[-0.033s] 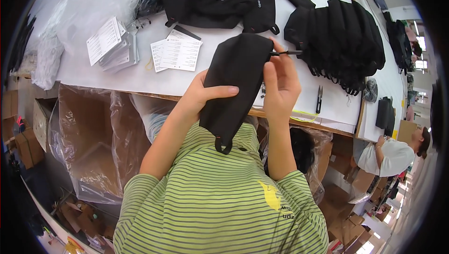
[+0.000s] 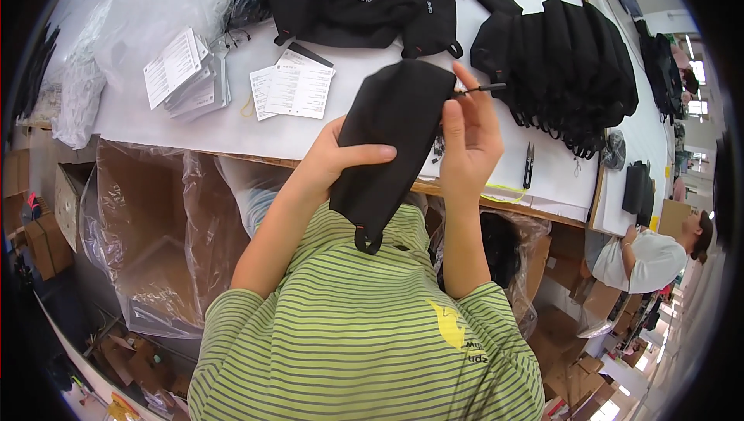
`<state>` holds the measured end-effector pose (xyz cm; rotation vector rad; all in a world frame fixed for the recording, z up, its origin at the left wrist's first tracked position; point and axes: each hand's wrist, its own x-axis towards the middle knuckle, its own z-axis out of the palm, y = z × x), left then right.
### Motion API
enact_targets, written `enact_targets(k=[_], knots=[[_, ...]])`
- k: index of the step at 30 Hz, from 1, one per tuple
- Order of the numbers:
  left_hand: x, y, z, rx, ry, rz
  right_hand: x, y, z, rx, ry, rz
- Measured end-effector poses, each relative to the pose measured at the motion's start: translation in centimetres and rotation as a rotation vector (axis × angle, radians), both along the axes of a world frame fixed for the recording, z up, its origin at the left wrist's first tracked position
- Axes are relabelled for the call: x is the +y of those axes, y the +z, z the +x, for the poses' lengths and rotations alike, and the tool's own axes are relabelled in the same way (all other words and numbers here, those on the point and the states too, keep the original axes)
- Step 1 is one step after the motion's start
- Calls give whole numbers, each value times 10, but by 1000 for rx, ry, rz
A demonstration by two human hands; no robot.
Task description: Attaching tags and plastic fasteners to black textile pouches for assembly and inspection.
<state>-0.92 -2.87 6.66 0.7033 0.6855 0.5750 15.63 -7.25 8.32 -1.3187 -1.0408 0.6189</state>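
My left hand (image 2: 341,153) grips a black fabric pouch (image 2: 395,122) along its left side, the thumb lying across the front. A small loop with a bit of orange hangs at the pouch's lower end. At the upper right edge, the fingers of my right hand (image 2: 474,138) close on a thin dark zipper pull (image 2: 484,88) that sticks out past them. The pouch is tilted and held up between the table's front edge and my striped shirt. Its back is hidden.
Black pouches (image 2: 558,72) stand in a row at the right, near thread snips (image 2: 528,165). More black pouches (image 2: 356,2) lie at the back. Printed cards (image 2: 298,87) and clear plastic bags (image 2: 163,18) are at the left. A co-worker (image 2: 643,258) sits far right.
My right hand has shifted slightly to the right with the zipper pull. The pouch's top edge has moved a little with it; my left hand stays put.
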Motion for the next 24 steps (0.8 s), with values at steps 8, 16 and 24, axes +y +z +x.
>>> enact_targets(k=[8,16,24], knots=[[-3,1,2,-20,38,-39,3,10,2,-495,-195,184],[15,-12,-8,-220,326,-411,-19,13,-20,-530,202,142],[25,-32,-21,-331,389,-412,-31,15,-33,-440,367,54]])
